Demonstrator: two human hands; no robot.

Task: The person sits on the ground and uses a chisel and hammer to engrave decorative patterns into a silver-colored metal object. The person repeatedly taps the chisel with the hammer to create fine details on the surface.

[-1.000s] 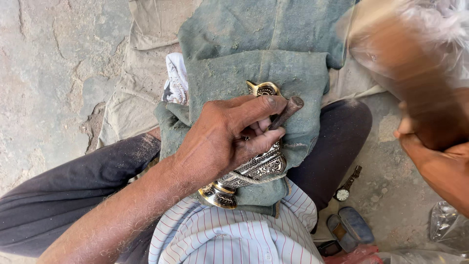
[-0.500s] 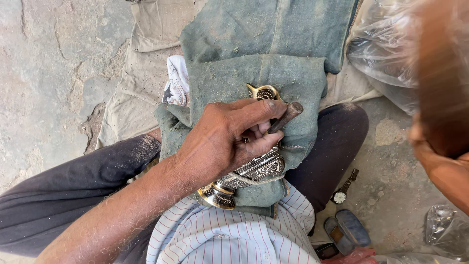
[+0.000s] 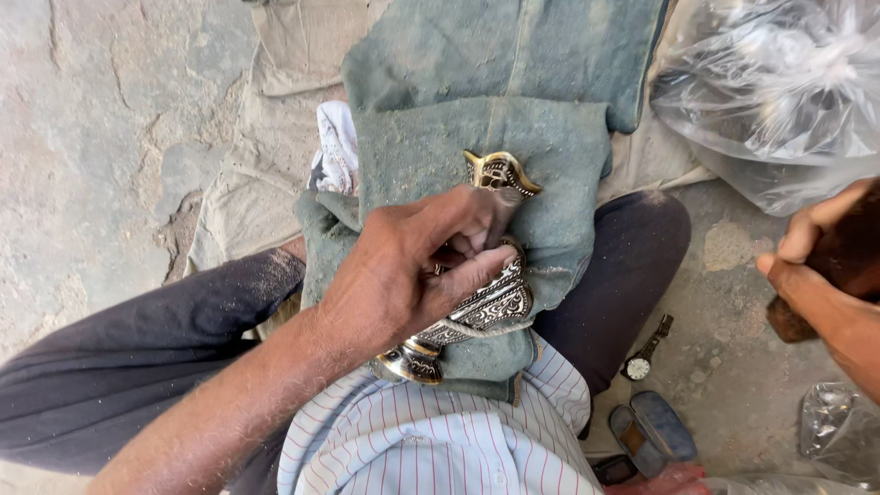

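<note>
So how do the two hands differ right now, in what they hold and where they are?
The left hand lies centre frame, pressing an ornate silver and gold metal piece onto the green cloth over the lap; the right hand sits at the right edge, off the cloth. The left hand's fingers spread flat over metal; the right hand is wrapped around a dark brown object, only partly in view. Both are bare.

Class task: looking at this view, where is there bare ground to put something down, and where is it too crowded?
Free: cracked grey stone floor left of the pale sacking; a smaller patch between the dark trouser knee and the clear plastic bag. Crowded: the lap, and bottom right around the black-strapped wristwatch.
</note>
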